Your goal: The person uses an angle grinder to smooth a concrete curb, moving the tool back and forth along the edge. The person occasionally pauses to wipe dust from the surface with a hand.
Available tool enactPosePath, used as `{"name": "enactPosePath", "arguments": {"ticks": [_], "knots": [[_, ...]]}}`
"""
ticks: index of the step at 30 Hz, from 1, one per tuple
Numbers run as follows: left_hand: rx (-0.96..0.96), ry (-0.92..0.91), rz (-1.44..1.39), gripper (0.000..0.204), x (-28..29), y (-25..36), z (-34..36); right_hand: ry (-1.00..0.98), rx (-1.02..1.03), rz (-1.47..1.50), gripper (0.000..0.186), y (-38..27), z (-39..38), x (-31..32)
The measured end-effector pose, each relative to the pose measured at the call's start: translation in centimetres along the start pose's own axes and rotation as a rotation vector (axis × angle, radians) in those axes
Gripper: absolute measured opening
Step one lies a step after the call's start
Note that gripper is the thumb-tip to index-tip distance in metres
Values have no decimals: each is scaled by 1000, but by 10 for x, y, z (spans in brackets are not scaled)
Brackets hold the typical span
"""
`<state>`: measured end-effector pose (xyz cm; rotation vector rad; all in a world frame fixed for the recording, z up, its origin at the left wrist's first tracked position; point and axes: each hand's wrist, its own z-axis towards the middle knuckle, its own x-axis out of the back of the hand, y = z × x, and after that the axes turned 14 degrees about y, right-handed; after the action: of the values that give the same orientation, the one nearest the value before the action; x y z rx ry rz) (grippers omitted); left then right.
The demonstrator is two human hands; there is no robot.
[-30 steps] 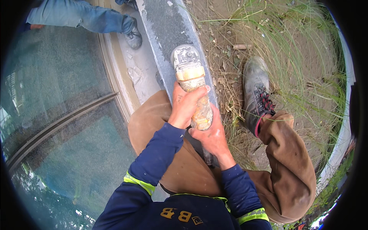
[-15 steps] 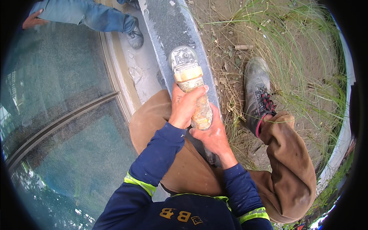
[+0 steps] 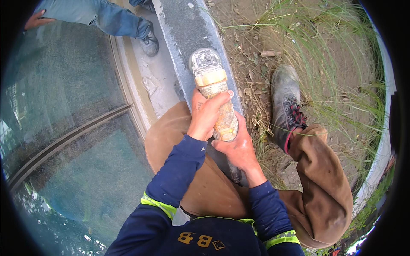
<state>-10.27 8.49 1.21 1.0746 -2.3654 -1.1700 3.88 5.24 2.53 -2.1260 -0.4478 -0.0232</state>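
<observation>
Both my hands hold a worn, dust-caked angle grinder [image 3: 213, 83] with a yellowish body and a grey metal head. My left hand [image 3: 206, 113] wraps the middle of its body, thumb across the top. Behind it, my right hand [image 3: 240, 147] grips the rear end of the body. The grinder's head rests over a long, narrow grey stone ledge [image 3: 188, 25], whose top is dark in the middle with paler edges. The disc is mostly hidden beneath the head. A dark shape, perhaps the cord, shows below my right hand.
Dusty glass panes [image 3: 72, 81] in a metal frame stand along the left. Another person's leg in blue jeans [image 3: 115, 19] and a grey shoe [image 3: 149, 40] are at the upper left. Dry soil and long grass [image 3: 333, 64] lie right of the ledge, beside my own shoe [image 3: 285, 98].
The grinder's head has shifted very slightly up and to the right along the ledge, my hands moving with it. Otherwise the scene looks the same.
</observation>
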Motion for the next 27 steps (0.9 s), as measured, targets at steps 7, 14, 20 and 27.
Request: {"name": "enactPosePath", "arguments": {"ticks": [7,14,20,27], "knots": [[25,39,-3,36,-2,7,4,-3,27,18,93,-1,5,-4],[3,-28,11,37,-6,13,8,21,0,56,94,-6,7,-5],[29,64,-7,36,0,13,4,-8,14,-16,93,-13,5,-6],[30,3,-9,41,-1,11,12,11,28,19,94,-10,6,-8]]}}
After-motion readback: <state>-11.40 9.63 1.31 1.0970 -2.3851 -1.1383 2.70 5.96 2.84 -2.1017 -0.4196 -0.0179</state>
